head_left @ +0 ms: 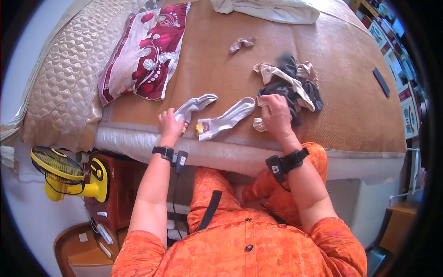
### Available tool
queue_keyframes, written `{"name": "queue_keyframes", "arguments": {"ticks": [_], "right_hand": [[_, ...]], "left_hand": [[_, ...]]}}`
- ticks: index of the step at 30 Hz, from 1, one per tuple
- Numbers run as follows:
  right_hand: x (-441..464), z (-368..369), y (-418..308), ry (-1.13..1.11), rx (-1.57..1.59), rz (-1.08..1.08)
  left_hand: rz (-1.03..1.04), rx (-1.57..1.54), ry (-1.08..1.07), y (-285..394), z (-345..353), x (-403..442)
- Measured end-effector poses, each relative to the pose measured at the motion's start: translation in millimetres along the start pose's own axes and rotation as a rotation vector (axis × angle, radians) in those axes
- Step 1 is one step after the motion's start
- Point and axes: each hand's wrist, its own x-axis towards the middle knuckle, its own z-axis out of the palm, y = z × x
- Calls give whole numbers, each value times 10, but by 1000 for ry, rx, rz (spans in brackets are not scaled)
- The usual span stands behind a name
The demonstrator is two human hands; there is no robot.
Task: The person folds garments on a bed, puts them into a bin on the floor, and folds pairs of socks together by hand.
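On the brown bed mat, my left hand (171, 125) has its fingers closed on the cuff end of a light grey sock (196, 105), whose toe points away to the right. A second light grey sock (226, 121), with a yellow and brown patch at its cuff, lies flat between my hands. My right hand (278, 115) is curled at the near left edge of a pile of dark and cream socks (290, 83). Its fingertips pinch a cream sock (260, 100), partly hidden by the hand. A small cream bunched piece (259, 124) lies beside that hand.
Farther back lies a small crumpled pinkish cloth (242, 44). A maroon patterned pillow (147, 51) rests at the left, and a white cloth (272, 10) at the far edge. A dark remote-like bar (381, 82) lies right. A yellow fan (69, 175) stands left of the bed.
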Motion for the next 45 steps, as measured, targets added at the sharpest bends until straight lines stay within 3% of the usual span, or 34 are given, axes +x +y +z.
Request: {"name": "queue_keyframes", "arguments": {"ticks": [1, 3, 4, 6, 7, 8, 10, 11, 15, 17, 18, 20, 21, 22, 24, 27, 30, 32, 34, 36, 38, 41, 43, 45], "right_hand": [[17, -19, -64, 67, 23, -107], [-12, -16, -110, -7, 145, -35], [-21, -8, -131, -79, 268, 28], [-79, 50, -215, -483, 797, 304], [-88, 18, -331, -631, 1077, 520], [-120, 3, -438, -775, 1353, 738], [-294, 223, -399, -836, 1651, 745], [-314, 227, -461, -742, 1634, 727], [-220, 92, -392, -604, 1661, 768], [-194, 88, -341, -598, 1694, 761], [-181, 73, -357, -601, 1725, 755], [-192, 61, -422, -580, 1760, 747], [-200, 64, -447, -646, 1760, 750], [-200, 41, -491, -712, 1758, 753], [-208, -9, -530, -717, 1688, 741], [-221, -23, -531, -591, 1421, 772], [-195, 4, -430, -461, 1492, 896], [-159, -35, -432, -469, 1547, 917], [-82, -183, -541, -395, 1526, 1125], [-91, -167, -476, -440, 1624, 1115], [-109, -181, -468, -590, 1703, 712], [-155, -145, -441, -531, 1582, 597], [-154, -109, -405, -591, 1541, 547], [-162, -83, -414, -653, 1499, 494]], "left_hand": [[7, -1, -2, -11, -10, 42], [-239, -458, -318, -3, -76, 115], [-233, -457, -321, 78, -158, 131], [-240, -1130, -143, 324, -336, 88], [-186, -1196, -182, 517, -487, 13], [38, -1017, -88, 660, -459, -114], [452, -809, -198, 1088, -770, -397], [662, -605, -42, 1293, -828, -491], [613, -540, -156, 1432, -890, -829], [499, -898, -298, 1339, -901, -839], [505, -892, -299, 1313, -883, -814], [58, -1015, -255, 1272, -831, -708], [-4, -1117, -286, 1361, -858, -648], [-2, -1110, -286, 1383, -800, -618], [42, -1254, -574, 1462, -721, -569], [-33, -1230, -556, 1592, -765, -624], [-140, -1168, -541, 1503, -716, -611], [-118, -1377, -482, 1480, -756, -607], [-146, -1421, -471, 1475, -819, -589], [-257, -1513, -474, 1459, -888, -580], [-223, -1545, -422, 1436, -857, -584], [-133, -1433, -327, 1444, -886, -573], [-381, -1759, -541, 1473, -1013, -518], [-311, -1631, -644, 1400, -977, -472]]}}
